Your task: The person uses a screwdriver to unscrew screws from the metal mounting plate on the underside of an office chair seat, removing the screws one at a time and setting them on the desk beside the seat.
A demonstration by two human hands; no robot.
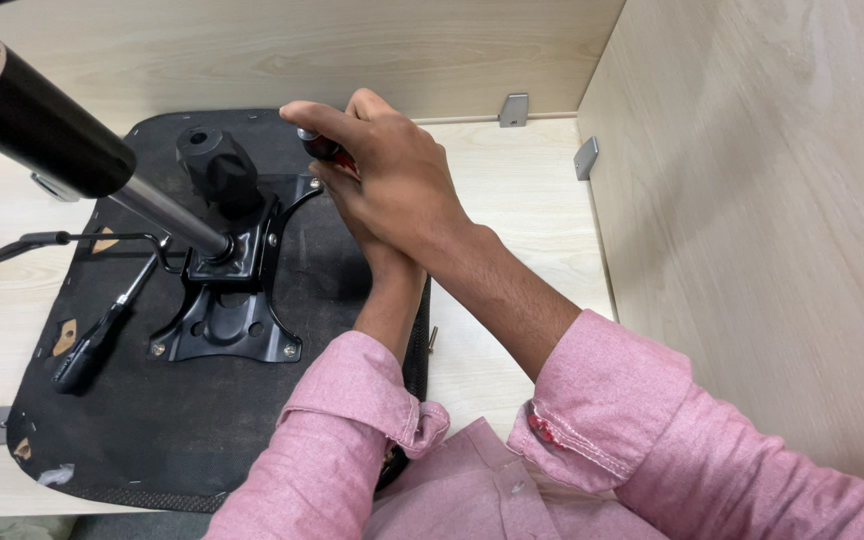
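Observation:
A black upturned chair seat (pixel 152 420) lies on the pale wooden surface, with a black metal mechanism plate (pixel 227 325) bolted to it. A gas-lift cylinder (pixel 42 125) stands in the plate and leans toward the upper left. My right hand (pixel 392 170) is closed over the top of a red and black screwdriver handle (pixel 324 148) at the plate's right upper corner. My left hand (pixel 352 205) lies under the right one, fingers around the tool's lower part; most of it is hidden. Both sleeves are pink.
A black knob (pixel 217 165) and two black levers (pixel 102 335) stick out of the mechanism. A loose screw (pixel 433 340) lies beside the seat's right edge. Wooden walls close the back and right, with metal brackets (pixel 514 110) at the corner.

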